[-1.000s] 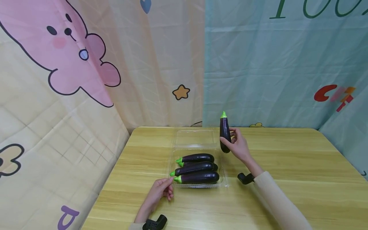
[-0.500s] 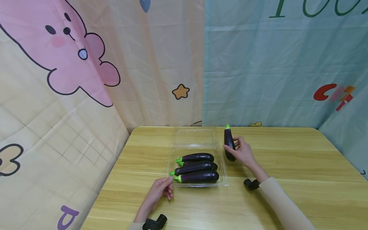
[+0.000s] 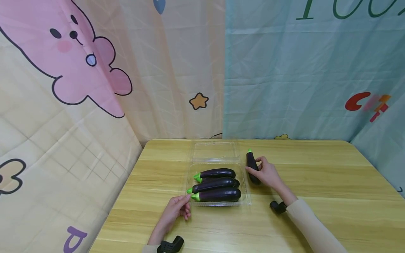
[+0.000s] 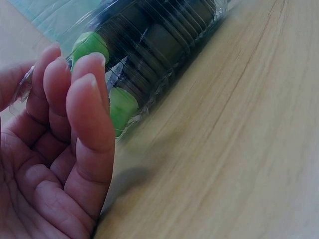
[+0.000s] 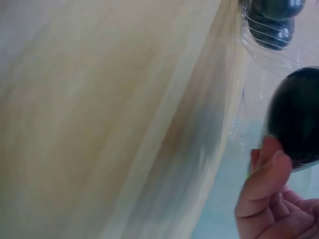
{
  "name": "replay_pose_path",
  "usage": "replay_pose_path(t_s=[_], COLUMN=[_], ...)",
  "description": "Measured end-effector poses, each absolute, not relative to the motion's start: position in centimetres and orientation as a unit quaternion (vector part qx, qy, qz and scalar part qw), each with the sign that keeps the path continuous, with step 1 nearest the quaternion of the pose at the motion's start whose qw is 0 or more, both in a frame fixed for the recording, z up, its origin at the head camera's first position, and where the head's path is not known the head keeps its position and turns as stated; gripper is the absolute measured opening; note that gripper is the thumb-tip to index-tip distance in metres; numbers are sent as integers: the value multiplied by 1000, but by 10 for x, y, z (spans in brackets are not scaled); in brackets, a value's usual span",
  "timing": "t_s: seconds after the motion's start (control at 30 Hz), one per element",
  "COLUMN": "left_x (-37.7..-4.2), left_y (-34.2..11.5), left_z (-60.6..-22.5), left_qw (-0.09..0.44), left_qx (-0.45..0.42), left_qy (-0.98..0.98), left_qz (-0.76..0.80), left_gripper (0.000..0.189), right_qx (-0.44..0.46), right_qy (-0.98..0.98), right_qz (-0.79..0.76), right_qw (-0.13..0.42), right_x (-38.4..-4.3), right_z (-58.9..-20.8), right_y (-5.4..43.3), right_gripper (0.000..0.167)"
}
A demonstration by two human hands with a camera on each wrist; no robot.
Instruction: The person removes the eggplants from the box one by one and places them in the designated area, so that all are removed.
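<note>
In the head view, my right hand holds a dark purple eggplant between thumb and fingers, just right of a clear plastic clamshell box. Its green stem tip points away from me. The right wrist view has the blunt end of this eggplant close up; whether it touches the table I cannot tell. Several eggplants lie inside the box, green stems to the left. My left hand pinches the box's front left corner, and a bit of clear plastic shows between thumb and finger.
The box's transparent lid lies folded back toward the rear of the wooden table. A printed curtain hangs behind the table and along its left side. Each wrist wears a black camera.
My right hand has brought the eggplant down and toward me, beside the box's right edge, with the stem tilting farther from me. My left hand has stayed at the box corner.
</note>
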State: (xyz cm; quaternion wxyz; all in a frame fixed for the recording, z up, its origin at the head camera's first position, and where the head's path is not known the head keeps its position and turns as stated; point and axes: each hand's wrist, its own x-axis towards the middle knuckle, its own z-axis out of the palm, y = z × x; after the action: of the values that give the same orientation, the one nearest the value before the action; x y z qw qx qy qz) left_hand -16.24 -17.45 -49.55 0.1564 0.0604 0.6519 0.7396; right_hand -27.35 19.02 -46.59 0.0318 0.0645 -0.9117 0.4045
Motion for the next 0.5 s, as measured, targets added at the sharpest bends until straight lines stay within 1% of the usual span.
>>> replay_pose_path(t_s=[0.33,0.5], left_x=[-162,-163], left_y=[-175,-175], left_z=[-497,-497], left_qw=[153,153], left_qx=[68,68], left_qy=[650,650], left_qz=[741,741], left_gripper=[36,36], right_qx=[76,73], right_qy=[-927,-934], right_qz=[367,351], right_qw=[8,1], right_x=[-269,-270], right_z=[-468,-469], right_y=[194,194], right_gripper=[72,72])
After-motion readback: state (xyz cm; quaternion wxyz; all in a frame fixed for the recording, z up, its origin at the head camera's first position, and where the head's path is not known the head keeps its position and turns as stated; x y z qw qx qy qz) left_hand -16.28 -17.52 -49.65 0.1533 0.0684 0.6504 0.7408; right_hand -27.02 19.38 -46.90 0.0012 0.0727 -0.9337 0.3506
